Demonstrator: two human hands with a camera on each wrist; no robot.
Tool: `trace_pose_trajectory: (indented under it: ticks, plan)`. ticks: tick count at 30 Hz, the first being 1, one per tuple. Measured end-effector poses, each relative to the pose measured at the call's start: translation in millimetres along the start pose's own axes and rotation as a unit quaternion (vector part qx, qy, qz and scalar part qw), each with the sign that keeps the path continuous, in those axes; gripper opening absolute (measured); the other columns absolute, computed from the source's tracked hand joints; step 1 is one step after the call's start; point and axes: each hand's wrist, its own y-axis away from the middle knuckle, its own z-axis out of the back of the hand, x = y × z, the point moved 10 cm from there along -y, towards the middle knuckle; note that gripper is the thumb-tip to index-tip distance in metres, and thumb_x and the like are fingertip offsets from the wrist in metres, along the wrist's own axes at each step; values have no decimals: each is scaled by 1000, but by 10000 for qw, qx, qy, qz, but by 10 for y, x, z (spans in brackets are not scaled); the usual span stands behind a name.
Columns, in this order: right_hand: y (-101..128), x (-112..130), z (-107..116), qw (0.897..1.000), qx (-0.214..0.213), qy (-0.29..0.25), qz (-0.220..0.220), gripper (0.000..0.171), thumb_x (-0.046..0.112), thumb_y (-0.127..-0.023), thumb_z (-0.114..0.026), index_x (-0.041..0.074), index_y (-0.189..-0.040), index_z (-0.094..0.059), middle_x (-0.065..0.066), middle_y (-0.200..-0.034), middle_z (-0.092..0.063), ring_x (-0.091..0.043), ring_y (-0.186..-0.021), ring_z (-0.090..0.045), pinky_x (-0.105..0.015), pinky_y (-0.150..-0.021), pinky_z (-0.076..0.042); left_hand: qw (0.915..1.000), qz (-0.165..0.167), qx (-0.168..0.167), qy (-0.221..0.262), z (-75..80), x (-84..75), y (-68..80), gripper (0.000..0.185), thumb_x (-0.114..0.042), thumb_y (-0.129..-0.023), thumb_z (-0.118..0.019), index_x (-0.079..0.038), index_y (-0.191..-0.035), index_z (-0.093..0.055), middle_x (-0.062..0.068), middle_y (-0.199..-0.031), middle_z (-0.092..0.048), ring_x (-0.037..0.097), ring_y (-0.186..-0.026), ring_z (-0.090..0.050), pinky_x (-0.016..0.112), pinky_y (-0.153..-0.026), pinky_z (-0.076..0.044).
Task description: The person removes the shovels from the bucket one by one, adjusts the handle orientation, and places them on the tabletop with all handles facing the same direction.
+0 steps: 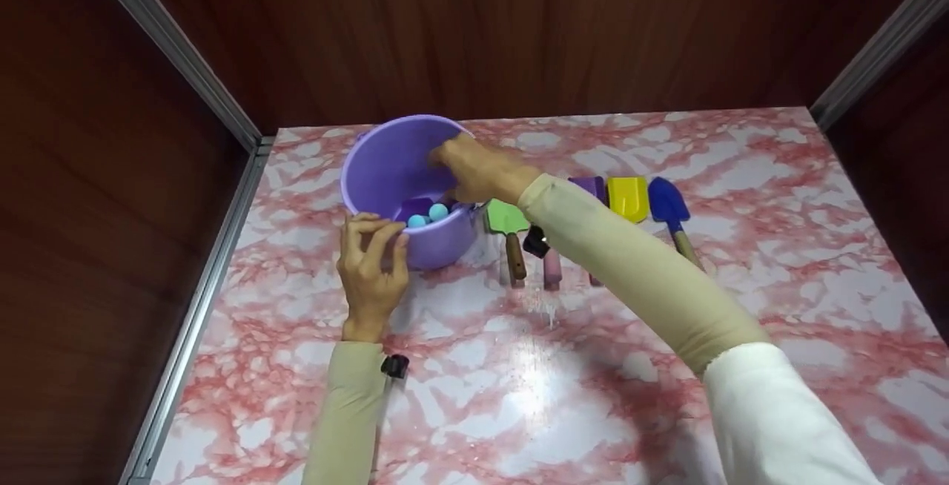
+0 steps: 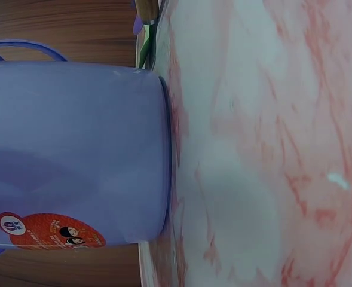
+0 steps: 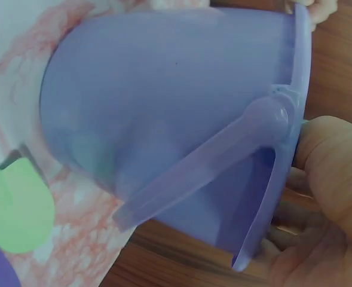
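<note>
A purple bucket (image 1: 437,251) stands at the left of the table, with light blue balls (image 1: 438,212) inside it. My left hand (image 1: 371,270) grips the bucket's near-left rim, its fingertips at the edge. Over the right side of the rim, my right hand (image 1: 482,170) reaches down into the bucket. In the right wrist view, that hand's fingers (image 3: 289,233) pass behind the rim, so whether they hold anything is hidden. The bucket's handle (image 3: 199,161) hangs down its side. An orange-red sticker (image 2: 59,232) shows on the wall in the left wrist view.
Right of the bucket lie a green shovel (image 1: 507,216) with a brown handle, a purple shovel (image 1: 588,186), a yellow shovel (image 1: 628,199) and a blue shovel (image 1: 669,202). My right forearm partly covers this row. Brown wooden panels (image 1: 519,33) border the marbled table (image 1: 474,396).
</note>
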Motion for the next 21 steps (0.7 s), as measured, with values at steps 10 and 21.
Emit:
trace_pose_trajectory:
  ticks: [10,21]
  plan:
    - [-150,5,-433,9873,1136,798,-771,38,4,-93,-74,11,-130,-75,-15,-126,-74,-32,-114,-72,-48,-100,-62,9998,-2,73,-168,-4,-14,106,23,-27,-105,-69,-7,-104,-79,18,-104,-65,38,-109,-65,43,-100,-55]
    - [-292,-18,-574,9697,1098,1911,-1055,24,10,-108,-56,8,-120,-76,-15,-126,-74,-32,-111,-75,-48,-95,-64,10000,-15,16,-56,-40,-3,130,23,-26,-105,-68,-7,-103,-80,17,-104,-66,38,-109,-65,43,-104,-53]
